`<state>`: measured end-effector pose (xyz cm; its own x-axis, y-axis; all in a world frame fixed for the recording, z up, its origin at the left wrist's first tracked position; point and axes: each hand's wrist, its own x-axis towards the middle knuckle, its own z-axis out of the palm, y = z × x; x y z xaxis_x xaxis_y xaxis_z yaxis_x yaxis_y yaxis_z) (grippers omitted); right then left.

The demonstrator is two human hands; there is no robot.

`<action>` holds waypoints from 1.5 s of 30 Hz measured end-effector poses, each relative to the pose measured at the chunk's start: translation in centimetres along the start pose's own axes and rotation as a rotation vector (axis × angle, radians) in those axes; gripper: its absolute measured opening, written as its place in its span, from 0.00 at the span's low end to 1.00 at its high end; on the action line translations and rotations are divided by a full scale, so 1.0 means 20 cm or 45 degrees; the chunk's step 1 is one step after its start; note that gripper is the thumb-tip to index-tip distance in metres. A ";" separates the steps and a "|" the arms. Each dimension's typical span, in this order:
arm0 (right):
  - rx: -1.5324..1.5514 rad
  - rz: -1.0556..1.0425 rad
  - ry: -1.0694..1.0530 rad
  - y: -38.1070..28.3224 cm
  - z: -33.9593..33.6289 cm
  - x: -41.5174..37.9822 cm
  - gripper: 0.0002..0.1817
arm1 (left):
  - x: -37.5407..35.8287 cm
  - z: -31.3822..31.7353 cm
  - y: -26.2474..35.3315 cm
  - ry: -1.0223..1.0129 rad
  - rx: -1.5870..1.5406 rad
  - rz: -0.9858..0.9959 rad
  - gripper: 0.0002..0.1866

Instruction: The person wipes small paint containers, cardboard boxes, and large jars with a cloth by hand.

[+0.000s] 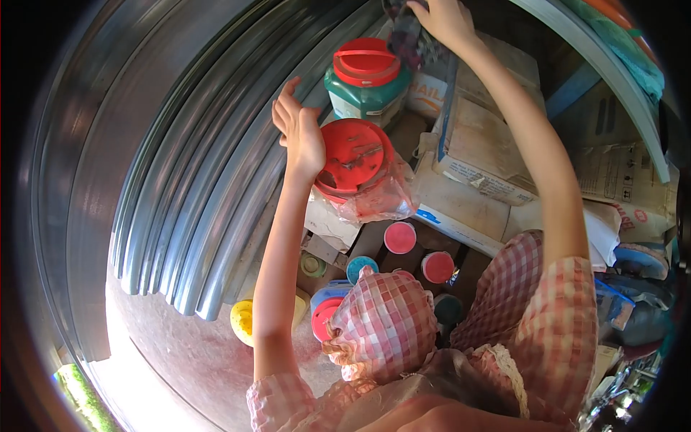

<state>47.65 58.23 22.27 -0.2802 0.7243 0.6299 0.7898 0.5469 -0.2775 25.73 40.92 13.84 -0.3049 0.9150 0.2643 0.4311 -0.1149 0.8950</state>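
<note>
My left hand (pixel 301 137) is raised with its fingers apart, its palm side right by a red-lidded plastic jar (pixel 353 155) partly wrapped in clear plastic. Behind that jar stands a green jar (pixel 363 86) with a red handled lid. My right hand (pixel 448 27) reaches to the top of the view, its fingers closed on a dark mottled bundle (pixel 414 47). The bundle overlaps the green jar's lid edge, and I cannot tell what it is made of.
Corrugated metal sheets (pixel 216 180) curve along the left. Worn cardboard boxes (pixel 489 144) are stacked on the right. Small tubs with pink lids (pixel 399 237), a blue lid (pixel 361 270) and a yellow lid (pixel 243 320) sit near my knees. Assorted clutter (pixel 633 324) lies at the lower right.
</note>
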 end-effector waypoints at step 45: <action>-0.767 -0.812 -0.040 -0.48 0.61 -0.27 0.03 | -0.02 0.01 -0.03 0.032 0.070 0.141 0.30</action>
<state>34.88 54.09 12.65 -0.7745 0.3723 0.5114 0.6286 0.5431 0.5567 25.76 40.72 13.21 -0.2736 0.8879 0.3698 0.5088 -0.1926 0.8391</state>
